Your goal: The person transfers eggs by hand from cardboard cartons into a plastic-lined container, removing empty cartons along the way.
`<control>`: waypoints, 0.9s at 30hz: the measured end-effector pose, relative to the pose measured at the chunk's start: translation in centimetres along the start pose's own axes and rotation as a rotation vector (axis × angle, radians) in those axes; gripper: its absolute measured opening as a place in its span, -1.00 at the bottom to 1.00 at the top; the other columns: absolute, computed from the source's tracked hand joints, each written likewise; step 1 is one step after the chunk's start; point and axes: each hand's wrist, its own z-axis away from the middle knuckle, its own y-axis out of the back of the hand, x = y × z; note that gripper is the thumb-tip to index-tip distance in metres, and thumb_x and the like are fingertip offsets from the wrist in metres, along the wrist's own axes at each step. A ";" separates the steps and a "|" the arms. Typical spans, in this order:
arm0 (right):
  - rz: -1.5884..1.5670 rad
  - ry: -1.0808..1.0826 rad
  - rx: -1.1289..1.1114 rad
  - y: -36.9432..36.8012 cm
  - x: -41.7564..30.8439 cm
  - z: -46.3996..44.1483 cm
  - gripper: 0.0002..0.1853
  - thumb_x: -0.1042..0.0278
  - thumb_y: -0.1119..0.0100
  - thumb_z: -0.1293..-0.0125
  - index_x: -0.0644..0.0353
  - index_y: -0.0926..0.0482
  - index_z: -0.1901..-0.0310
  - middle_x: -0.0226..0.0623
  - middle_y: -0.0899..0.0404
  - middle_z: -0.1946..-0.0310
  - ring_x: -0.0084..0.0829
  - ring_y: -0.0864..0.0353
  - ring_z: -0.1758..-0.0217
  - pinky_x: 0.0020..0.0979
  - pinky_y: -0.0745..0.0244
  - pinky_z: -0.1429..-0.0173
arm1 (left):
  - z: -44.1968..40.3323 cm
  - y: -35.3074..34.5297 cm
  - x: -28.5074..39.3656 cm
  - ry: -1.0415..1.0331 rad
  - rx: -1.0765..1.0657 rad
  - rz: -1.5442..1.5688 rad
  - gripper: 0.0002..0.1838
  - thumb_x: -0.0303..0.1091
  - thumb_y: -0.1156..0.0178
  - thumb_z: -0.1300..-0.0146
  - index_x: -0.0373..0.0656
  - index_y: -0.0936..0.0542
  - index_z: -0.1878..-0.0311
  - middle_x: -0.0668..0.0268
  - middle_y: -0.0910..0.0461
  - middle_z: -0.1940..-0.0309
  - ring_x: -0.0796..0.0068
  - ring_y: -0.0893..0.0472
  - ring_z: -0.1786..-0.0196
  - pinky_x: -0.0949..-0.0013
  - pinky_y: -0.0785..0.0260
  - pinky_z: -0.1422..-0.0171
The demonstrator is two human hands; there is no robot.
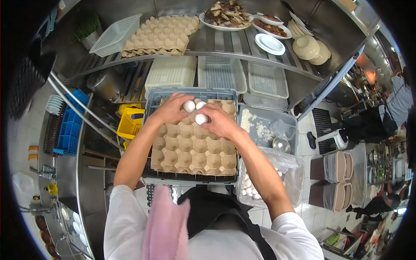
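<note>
A brown cardboard egg tray (190,149) lies over a grey plastic crate (148,102) in front of me. Its front cups hold no eggs. Above the back part of the tray, my left hand (170,108) closes its fingers against a white egg (189,106). My right hand (220,122) grips another white egg (201,119) between thumb and fingers. Between the two hands sits a third egg (201,105), close to the right fingertips. The fingers partly cover the cups beneath, so whether the eggs touch the tray cannot be made out.
On my right, a clear plastic bag (277,158) holds several eggs (248,186). Behind it, a grey tub (291,125) contains white crumbly bits and a metal bowl (281,145). A steel shelf (221,43) overhead carries stacked egg trays (158,34) and dishes. A yellow container (128,121) stands left.
</note>
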 end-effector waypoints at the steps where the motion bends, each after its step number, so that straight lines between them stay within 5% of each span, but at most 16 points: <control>1: 0.031 0.003 -0.043 0.2 -0.1 -0.3 -0.54 0.51 -0.41 -0.08 0.16 -0.62 -0.08 -0.11 -0.54 -0.09 -0.02 -0.49 -0.22 -0.16 -0.43 -0.33 | -0.4 -0.2 0.0 0.010 -0.066 0.002 -0.32 -0.46 -0.43 -0.03 -0.16 -0.52 -0.31 0.11 -0.56 -0.24 0.04 -0.43 -0.35 0.11 -0.28 -0.48; 8: 0.018 -0.075 -0.039 0.3 -0.8 -0.3 -0.53 0.46 -0.43 -0.07 0.20 -0.61 -0.07 -0.04 -0.60 -0.02 0.01 -0.58 -0.14 -0.13 -0.50 -0.23 | 0.1 -1.5 -2.0 0.013 -0.004 0.129 -0.32 -0.43 -0.48 -0.05 -0.14 -0.51 -0.30 0.13 -0.55 -0.24 0.07 -0.42 -0.36 0.15 -0.30 -0.46; 16: 0.210 0.063 -0.126 -0.3 -0.5 -0.7 -0.49 0.50 -0.43 -0.13 0.04 -0.64 -0.18 -0.27 -0.48 -0.06 -0.18 -0.45 -0.22 -0.25 -0.47 -0.28 | 0.2 -1.3 -1.1 0.073 0.000 0.170 -0.41 -0.46 -0.46 -0.06 -0.12 -0.57 -0.23 0.17 -0.59 -0.18 0.12 -0.42 -0.34 0.17 -0.34 -0.43; 27: 0.150 0.043 -0.107 -0.5 -0.2 -0.8 -0.55 0.50 -0.45 -0.12 0.08 -0.68 -0.11 -0.29 -0.48 -0.01 -0.19 -0.46 -0.19 -0.27 -0.45 -0.28 | 0.3 -1.7 -1.8 0.116 0.015 0.186 -0.41 -0.44 -0.48 -0.08 -0.04 -0.60 -0.24 0.17 -0.57 -0.20 0.14 -0.42 -0.36 0.17 -0.39 -0.40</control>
